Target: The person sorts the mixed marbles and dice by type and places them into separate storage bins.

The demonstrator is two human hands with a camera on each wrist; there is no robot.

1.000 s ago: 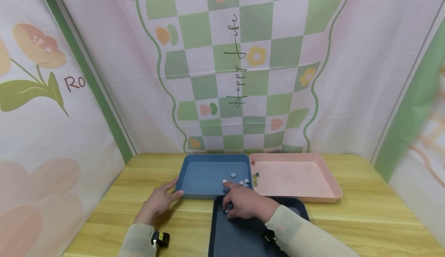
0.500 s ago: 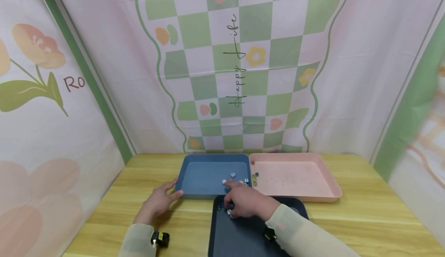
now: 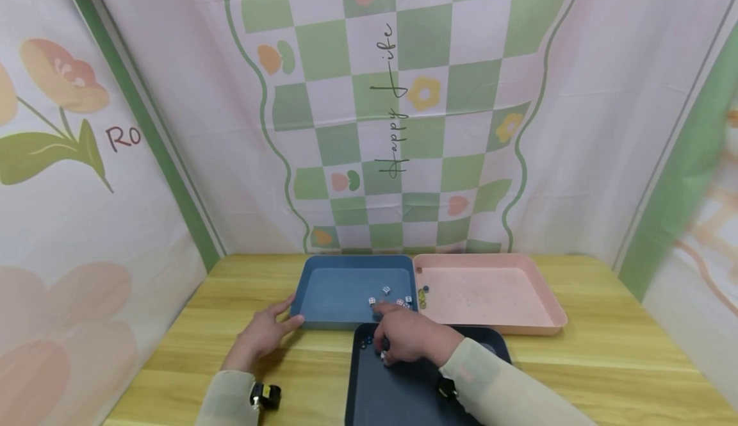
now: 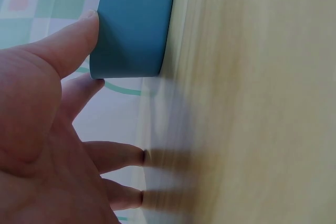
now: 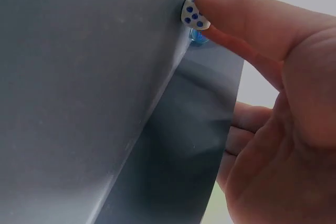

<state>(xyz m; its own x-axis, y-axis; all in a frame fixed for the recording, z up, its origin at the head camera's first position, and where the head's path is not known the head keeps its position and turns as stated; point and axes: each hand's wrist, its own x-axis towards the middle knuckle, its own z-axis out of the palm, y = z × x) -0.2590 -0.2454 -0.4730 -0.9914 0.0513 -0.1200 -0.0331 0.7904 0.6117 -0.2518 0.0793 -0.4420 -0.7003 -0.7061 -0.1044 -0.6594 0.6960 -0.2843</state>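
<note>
In the head view my right hand [image 3: 410, 335] reaches into the dark tray [image 3: 398, 391] at its far left part. Its thumb and a finger pinch a white die [image 5: 193, 14] with blue pips, near the tray wall in the right wrist view. A small clear blue bead [image 5: 198, 37] shows just beyond the die. My left hand [image 3: 262, 335] rests at the near left corner of the blue tray [image 3: 337, 285]. Its thumb touches one wall and its index fingertip the corner, while the other fingers extend to the table.
Several white dice [image 3: 371, 300] lie toward the blue tray's right side. Beside it, a pink tray [image 3: 490, 291] holds yellow beads [image 3: 423, 298] and a dark blue bead [image 3: 426, 288] along its left wall. Small dark beads [image 3: 364, 343] sit in the dark tray's far left corner.
My right hand has shifted slightly to the right inside the dark tray, drawing the white die with it and uncovering the small beads in the corner. My left hand stays still.
</note>
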